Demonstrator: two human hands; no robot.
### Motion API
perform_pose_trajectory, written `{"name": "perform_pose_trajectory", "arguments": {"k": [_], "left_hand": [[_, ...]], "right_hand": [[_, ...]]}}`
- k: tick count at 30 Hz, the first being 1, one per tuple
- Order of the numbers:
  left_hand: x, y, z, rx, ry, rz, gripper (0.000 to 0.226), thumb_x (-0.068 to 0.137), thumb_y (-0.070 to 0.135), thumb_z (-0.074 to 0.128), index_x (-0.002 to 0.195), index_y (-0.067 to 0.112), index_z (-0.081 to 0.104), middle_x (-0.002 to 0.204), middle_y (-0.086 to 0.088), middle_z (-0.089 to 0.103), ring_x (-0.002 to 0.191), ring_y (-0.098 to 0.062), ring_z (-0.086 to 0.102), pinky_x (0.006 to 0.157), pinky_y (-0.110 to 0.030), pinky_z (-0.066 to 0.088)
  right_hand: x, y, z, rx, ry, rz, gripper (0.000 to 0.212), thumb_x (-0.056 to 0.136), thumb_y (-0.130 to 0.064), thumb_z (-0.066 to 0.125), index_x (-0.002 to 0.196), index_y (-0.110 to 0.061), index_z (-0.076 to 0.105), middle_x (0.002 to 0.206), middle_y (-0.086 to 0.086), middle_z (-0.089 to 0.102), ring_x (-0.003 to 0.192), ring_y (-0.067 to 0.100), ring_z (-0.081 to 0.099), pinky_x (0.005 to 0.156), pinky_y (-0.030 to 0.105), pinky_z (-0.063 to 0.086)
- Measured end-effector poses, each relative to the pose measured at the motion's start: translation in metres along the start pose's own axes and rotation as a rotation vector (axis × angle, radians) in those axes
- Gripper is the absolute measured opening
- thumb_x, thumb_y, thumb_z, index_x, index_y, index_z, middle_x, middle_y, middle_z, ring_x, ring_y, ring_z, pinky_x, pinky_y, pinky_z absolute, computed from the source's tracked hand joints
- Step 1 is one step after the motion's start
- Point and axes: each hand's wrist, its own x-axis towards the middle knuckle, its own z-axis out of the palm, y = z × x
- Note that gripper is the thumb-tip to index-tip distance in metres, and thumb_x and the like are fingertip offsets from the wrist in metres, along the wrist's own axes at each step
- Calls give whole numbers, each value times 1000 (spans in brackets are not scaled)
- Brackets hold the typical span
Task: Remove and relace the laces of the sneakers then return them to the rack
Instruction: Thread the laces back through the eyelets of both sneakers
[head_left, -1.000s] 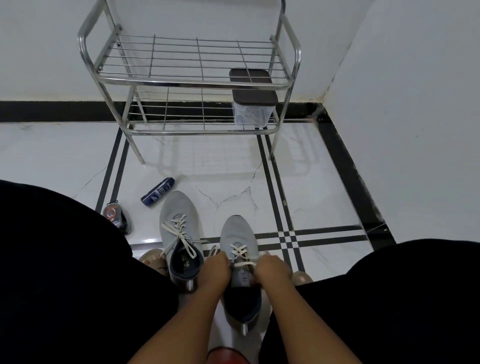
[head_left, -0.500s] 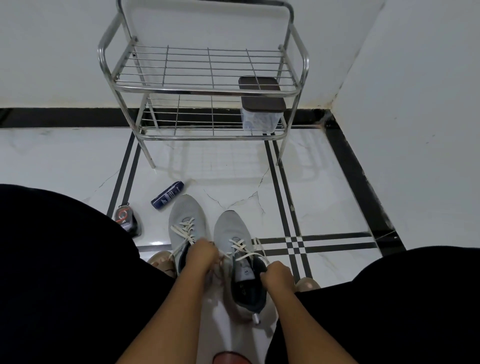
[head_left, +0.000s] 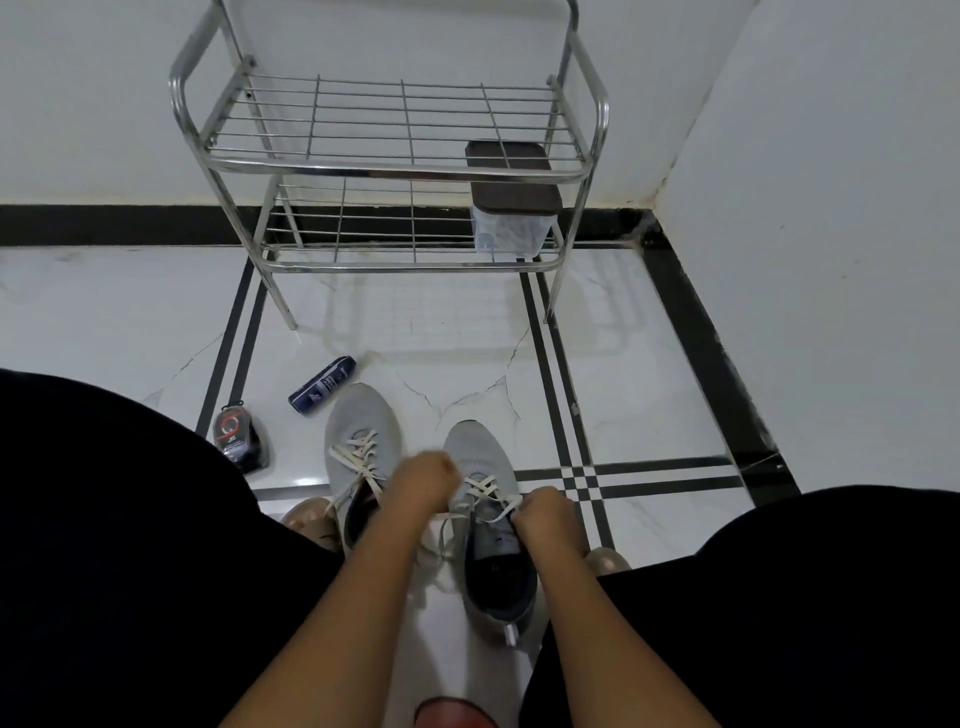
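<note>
Two grey sneakers sit side by side on the white tiled floor between the person's knees, toes pointing toward the rack. The left hand (head_left: 423, 480) is curled into a fist just above the gap between the shoes, gripping an end of the cream lace (head_left: 485, 493) that runs across the right sneaker (head_left: 480, 457). The right hand (head_left: 540, 512) is bunched tight at that shoe's outer side, pinching the other end of the same lace beside the top eyelets; the lace is stretched between the two hands. The left sneaker (head_left: 361, 415) lies just left of the left hand, its own lace crossed and loose over the tongue.

Further left of that hand, a dark blue spray can (head_left: 322, 385) lies on its side on the floor, and a small dark tin with a red mark (head_left: 236, 434) sits near the person's knee. Straight ahead, beyond both hands, the steel wire rack (head_left: 395, 169) stands against the wall, a brown-lidded clear box (head_left: 511, 208) on its lower shelf at the right end.
</note>
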Motion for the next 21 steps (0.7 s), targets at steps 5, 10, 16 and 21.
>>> {"name": "perform_pose_trajectory", "arguments": {"k": [5, 10, 16, 21], "left_hand": [[-14, -25, 69, 59, 42, -111, 27, 95, 30, 46, 106, 14, 65, 112, -11, 66, 106, -31, 61, 85, -36, 48], [7, -27, 45, -888, 274, -358, 13, 84, 17, 50, 75, 12, 59, 87, -12, 63, 90, -32, 61, 81, -40, 51], [13, -27, 50, -634, 122, -375, 13, 82, 15, 54, 83, 2, 55, 77, -17, 66, 69, -28, 66, 73, -45, 55], [-5, -18, 50, 202, 236, -190, 24, 93, 20, 49, 117, 16, 50, 120, -9, 50, 100, -31, 60, 67, -34, 42]], "right_hand": [[-2, 11, 7, -30, -24, 18, 29, 89, -31, 62, 114, -16, 65, 116, 6, 66, 106, 26, 62, 69, 26, 40], [2, 13, 7, 2, -4, 77, 25, 90, -24, 57, 110, -14, 67, 114, 8, 67, 105, 27, 63, 70, 27, 44], [3, 9, 9, 6, -16, 82, 24, 92, -28, 57, 110, -16, 66, 112, 7, 66, 103, 27, 62, 67, 27, 41], [5, 9, 8, -10, -3, 71, 26, 90, -27, 58, 111, -15, 66, 111, 7, 65, 101, 26, 63, 67, 28, 42]]}}
